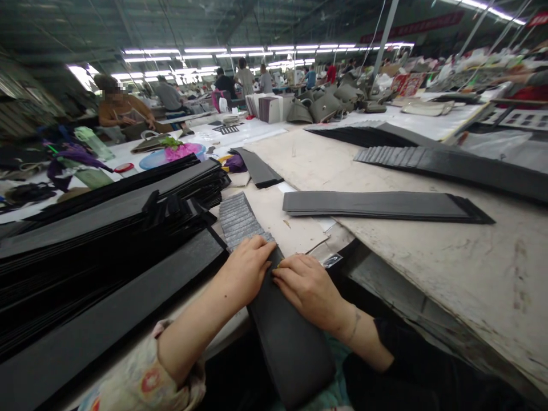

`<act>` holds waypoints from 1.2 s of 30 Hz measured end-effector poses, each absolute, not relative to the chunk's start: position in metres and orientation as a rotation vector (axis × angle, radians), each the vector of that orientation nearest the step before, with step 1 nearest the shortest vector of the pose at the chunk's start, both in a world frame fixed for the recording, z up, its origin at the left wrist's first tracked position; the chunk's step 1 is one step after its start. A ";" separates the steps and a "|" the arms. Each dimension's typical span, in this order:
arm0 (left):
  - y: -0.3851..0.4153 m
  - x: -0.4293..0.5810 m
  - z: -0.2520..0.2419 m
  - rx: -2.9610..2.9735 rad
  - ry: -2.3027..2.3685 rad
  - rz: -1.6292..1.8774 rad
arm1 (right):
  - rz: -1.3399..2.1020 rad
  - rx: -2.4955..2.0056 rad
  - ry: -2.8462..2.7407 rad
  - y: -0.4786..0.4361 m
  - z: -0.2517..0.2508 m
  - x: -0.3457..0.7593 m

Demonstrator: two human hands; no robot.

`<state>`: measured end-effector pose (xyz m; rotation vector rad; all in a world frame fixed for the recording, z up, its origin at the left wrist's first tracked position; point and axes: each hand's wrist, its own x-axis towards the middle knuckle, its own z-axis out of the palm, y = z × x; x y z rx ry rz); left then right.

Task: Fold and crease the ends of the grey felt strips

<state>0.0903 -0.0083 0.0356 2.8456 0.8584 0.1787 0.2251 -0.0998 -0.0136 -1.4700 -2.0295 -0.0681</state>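
The fingers (264, 249) of the left hand (244, 271) are bent close together on the grey strip bundle (293, 342); the fingers of the right hand (310, 291) curl at its right edge. Whether they clamp it, I cannot tell. The bundle lies beneath both hands, long and dark, its far end fanned into pale, shiny steps on the desk (295, 225). Left of the bundle are black strip piles (111, 240); right of it, another strip stack (377, 204).
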 end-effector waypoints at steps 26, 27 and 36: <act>-0.012 0.083 0.025 2.842 0.916 0.181 | 0.233 -1.361 -1.901 -0.069 -0.012 0.232; -0.011 0.080 0.026 2.806 0.935 0.212 | 0.224 -1.379 -1.926 -0.070 -0.011 0.232; -0.001 0.047 0.030 2.467 0.958 0.343 | 0.155 -1.408 -2.147 -0.065 0.000 0.231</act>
